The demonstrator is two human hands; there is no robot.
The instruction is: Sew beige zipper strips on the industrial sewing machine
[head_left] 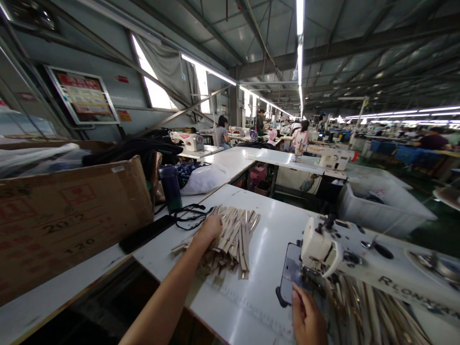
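Fingers (215, 221) of the left hand (208, 229) close over a fanned pile of beige zippers (233, 237) at the middle of the white desk (266, 282). The right hand (309, 318), at 5 o'clock from the pile, rests by the sewing machine (323, 249); whether it grips anything cannot be told. At 10 o'clock stand a dark bottle (170, 188) and a cardboard box (68, 215).

Glowing overhead: long light strips (300, 28). Standing in rows far off: white tables (287, 160). Letting daylight in, left: windows (154, 91). Hanging left: poster (84, 95).
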